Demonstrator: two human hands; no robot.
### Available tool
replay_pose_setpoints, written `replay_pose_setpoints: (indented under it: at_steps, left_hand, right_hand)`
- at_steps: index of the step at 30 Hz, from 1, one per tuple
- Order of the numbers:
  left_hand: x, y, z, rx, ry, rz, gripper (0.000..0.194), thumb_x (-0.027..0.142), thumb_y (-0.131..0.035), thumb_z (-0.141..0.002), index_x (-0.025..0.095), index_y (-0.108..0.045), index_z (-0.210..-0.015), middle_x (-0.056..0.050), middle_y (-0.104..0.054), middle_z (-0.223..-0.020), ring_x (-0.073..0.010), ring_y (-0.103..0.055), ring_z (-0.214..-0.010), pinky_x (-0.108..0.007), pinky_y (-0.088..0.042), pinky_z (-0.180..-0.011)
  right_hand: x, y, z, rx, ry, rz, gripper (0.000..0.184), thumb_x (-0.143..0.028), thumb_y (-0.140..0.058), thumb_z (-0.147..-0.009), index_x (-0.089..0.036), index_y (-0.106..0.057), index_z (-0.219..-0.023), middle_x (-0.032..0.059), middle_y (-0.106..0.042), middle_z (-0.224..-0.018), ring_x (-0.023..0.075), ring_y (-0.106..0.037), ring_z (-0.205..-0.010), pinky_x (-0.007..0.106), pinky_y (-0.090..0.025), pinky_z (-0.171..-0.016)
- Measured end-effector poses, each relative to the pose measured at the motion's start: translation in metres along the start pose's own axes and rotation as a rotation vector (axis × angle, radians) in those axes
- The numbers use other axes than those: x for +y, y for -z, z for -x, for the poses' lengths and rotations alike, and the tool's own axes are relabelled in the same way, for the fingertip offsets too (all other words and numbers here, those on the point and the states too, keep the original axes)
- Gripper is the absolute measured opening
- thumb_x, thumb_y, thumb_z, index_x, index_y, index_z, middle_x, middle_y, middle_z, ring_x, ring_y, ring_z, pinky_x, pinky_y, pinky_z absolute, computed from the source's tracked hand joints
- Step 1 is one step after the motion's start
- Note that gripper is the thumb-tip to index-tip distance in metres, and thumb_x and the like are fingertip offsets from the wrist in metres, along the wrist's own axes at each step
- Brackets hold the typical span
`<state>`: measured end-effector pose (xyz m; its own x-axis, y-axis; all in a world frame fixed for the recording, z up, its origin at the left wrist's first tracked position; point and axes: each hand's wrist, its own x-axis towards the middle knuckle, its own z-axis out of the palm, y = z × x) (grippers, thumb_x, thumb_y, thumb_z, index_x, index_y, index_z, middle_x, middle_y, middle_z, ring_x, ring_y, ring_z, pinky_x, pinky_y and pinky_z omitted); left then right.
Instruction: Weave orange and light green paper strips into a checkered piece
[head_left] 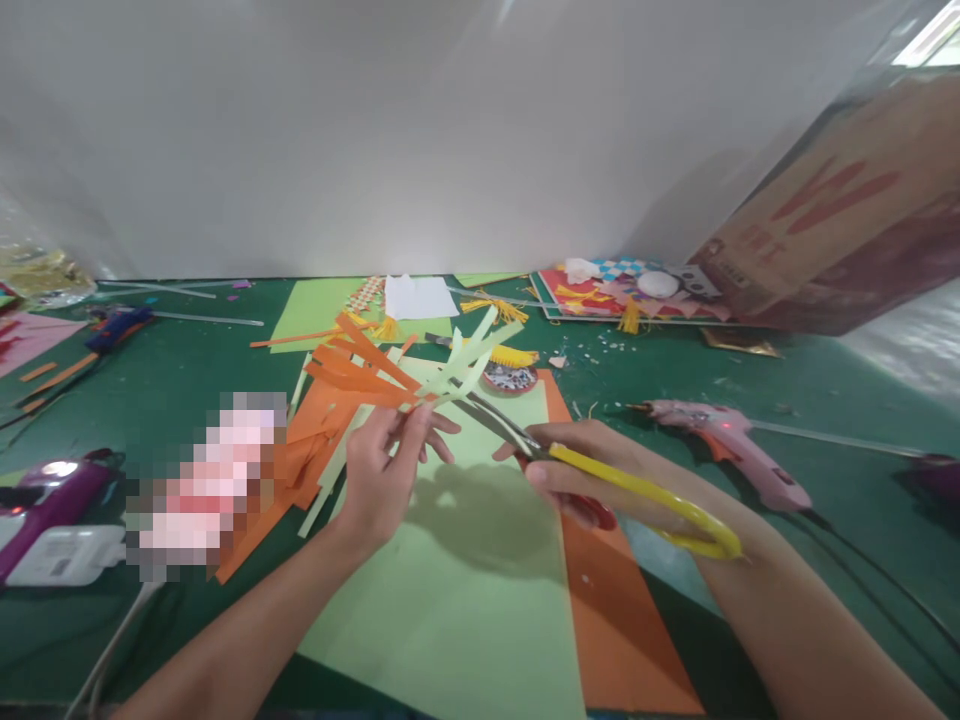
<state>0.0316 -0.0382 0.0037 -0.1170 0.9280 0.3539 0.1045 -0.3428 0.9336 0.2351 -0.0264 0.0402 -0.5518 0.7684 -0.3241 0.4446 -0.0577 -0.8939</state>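
My left hand (382,465) pinches a bunch of narrow paper strips between thumb and fingers, just above the green sheet. Pale green strips (480,350) fan out from the bunch to the right, and orange strips (371,372) spread to the left. My right hand (592,455) is wrapped around scissors (637,482) with one yellow handle and one red. The scissor blades point up and left and reach the green strips; whether they are closed on paper, I cannot tell. Below both hands lies a light green paper sheet (457,620) over an orange sheet (626,620).
Loose orange paper pieces (300,465) lie left of the sheets. A pink glue gun (742,450) with a cord rests at right, and a blue glue gun (120,328) at far left. Behind are a small dish (511,378) of bits, a decorated board (555,285) and a paper bag (840,210).
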Motion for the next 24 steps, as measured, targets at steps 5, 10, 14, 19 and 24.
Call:
replay_pose_setpoints:
  at_steps: [5, 10, 14, 19, 24]
  left_hand:
    - [0.002, 0.001, 0.001, -0.047, -0.021, -0.013, 0.031, 0.038, -0.050, -0.090, 0.018, -0.055, -0.067, -0.006, -0.072, -0.068, -0.0130, -0.064, -0.049, -0.026, -0.044, -0.047]
    - [0.002, 0.003, 0.002, -0.069, -0.015, -0.078, 0.033, 0.034, -0.051, -0.090, 0.017, -0.060, -0.062, -0.004, -0.072, -0.065, -0.0120, -0.062, -0.049, -0.025, -0.046, -0.049]
    - [0.002, 0.003, 0.002, -0.103, -0.039, -0.116, 0.033, 0.032, -0.052, -0.088, 0.018, -0.063, -0.061, -0.003, -0.070, -0.060, -0.0121, -0.061, -0.047, -0.025, -0.047, -0.049]
    - [0.000, 0.003, 0.004, -0.142, -0.021, -0.144, 0.035, 0.033, -0.055, -0.087, 0.019, -0.064, -0.055, -0.001, -0.068, -0.053, -0.0124, -0.059, -0.047, -0.025, -0.048, -0.052]
    - [0.002, 0.001, 0.005, -0.131, -0.001, -0.070, 0.036, 0.032, -0.055, -0.087, 0.020, -0.065, -0.055, 0.000, -0.068, -0.053, -0.0117, -0.060, -0.046, -0.025, -0.049, -0.052]
  right_hand:
    - [0.000, 0.001, -0.001, 0.007, 0.011, 0.098, 0.046, -0.058, -0.054, -0.080, -0.012, -0.058, -0.087, -0.0067, -0.041, -0.047, 0.0058, -0.039, -0.040, 0.020, -0.028, -0.039]
    - [-0.001, -0.001, 0.000, -0.025, 0.023, 0.096, 0.041, -0.056, -0.056, -0.080, -0.015, -0.055, -0.082, -0.0070, -0.040, -0.049, 0.0059, -0.039, -0.042, 0.020, -0.028, -0.040]
    - [-0.003, -0.006, -0.001, -0.022, 0.048, 0.076, 0.037, -0.053, -0.057, -0.079, -0.017, -0.051, -0.076, -0.0077, -0.039, -0.050, 0.0054, -0.039, -0.043, 0.019, -0.029, -0.041]
    - [-0.003, -0.010, -0.003, -0.028, 0.043, 0.021, 0.034, -0.050, -0.060, -0.078, -0.018, -0.050, -0.075, -0.0074, -0.042, -0.051, 0.0053, -0.038, -0.042, 0.020, -0.030, -0.042]
    - [-0.007, -0.014, -0.001, 0.003, 0.011, -0.027, 0.030, -0.046, -0.063, -0.076, -0.018, -0.050, -0.073, -0.0075, -0.042, -0.051, 0.0058, -0.037, -0.044, 0.019, -0.031, -0.042]
